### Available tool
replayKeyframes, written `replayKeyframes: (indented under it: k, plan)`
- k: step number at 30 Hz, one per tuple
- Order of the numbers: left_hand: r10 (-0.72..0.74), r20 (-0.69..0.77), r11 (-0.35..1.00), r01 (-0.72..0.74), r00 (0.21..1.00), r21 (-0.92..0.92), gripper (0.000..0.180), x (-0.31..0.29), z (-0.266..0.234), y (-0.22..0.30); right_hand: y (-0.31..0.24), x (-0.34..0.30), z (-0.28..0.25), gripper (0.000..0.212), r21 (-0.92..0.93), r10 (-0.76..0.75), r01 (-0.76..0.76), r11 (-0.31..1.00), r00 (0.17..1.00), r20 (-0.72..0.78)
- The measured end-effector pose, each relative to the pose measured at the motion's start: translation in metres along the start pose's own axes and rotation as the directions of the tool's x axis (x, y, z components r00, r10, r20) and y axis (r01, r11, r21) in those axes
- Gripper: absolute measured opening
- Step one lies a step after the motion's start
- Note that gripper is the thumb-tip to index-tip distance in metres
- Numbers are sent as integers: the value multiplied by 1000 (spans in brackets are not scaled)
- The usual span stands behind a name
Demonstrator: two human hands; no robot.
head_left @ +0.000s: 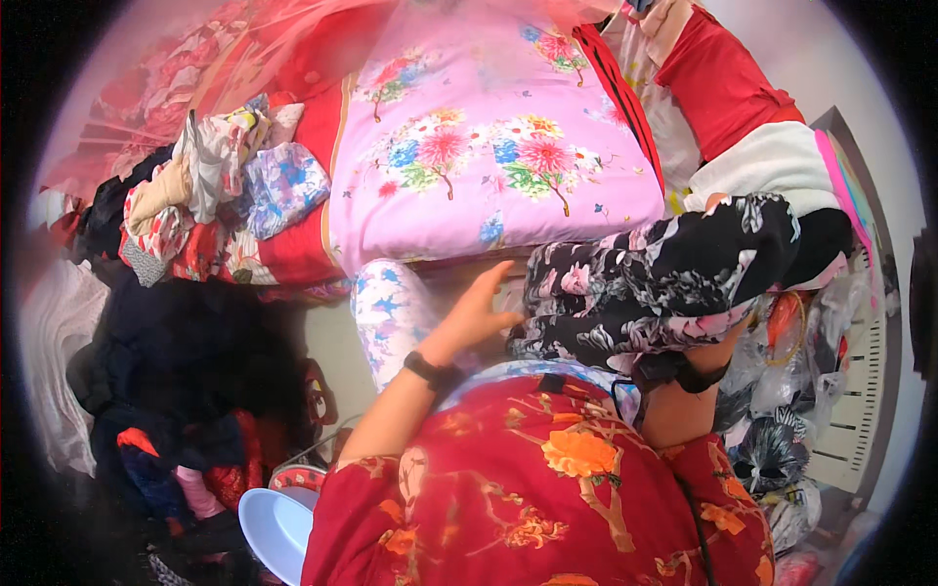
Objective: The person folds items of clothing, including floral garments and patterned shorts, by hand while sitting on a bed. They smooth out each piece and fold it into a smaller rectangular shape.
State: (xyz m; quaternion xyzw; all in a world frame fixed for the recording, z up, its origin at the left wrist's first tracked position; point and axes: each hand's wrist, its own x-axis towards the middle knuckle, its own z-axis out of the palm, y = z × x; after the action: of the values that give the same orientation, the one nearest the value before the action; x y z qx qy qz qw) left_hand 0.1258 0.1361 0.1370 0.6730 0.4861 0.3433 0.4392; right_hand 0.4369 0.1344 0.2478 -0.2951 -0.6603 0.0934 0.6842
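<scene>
A black garment with grey and pink flowers (655, 283) lies stretched and partly folded across the front of my lap, toward the right. My right hand (716, 201) is mostly hidden beneath it; the forearm goes under the cloth and a bit of finger shows at the far edge, holding the cloth up. At the garment's left end, my left hand (486, 305) is open, thumb and fingers spread, close to the fabric with nothing seen in it. Whether its fingertips touch the cloth is hard to tell.
Ahead lies a bed with a pink flowered cover (498, 176). A pile of crumpled clothes (205, 186) sits on its left side. Dark clothes (186, 332) hang at left, above a pale blue basin (278, 532). Red cloth (728, 88) and plastic bags (782, 430) are at right.
</scene>
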Motion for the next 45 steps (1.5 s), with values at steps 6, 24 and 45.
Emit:
replayKeyframes:
  k: [6, 24, 45]
  plan:
    - [-19, 37, 998, 21, 999, -56, 86, 22, 13, 1, -4, 8, 1, 38, -274, 8, -21, 961, 999, -50]
    - [34, -182, 189, -185, 983, -964, 36, -6, -128, 55, 56, 229, 67, 31, 139, 262, -297, 945, 938, 225]
    - [-52, -445, 899, -152, 894, -410, 82, -13, -74, 91, 27, -14, 210, 24, 59, 534, -716, 695, 570, 624]
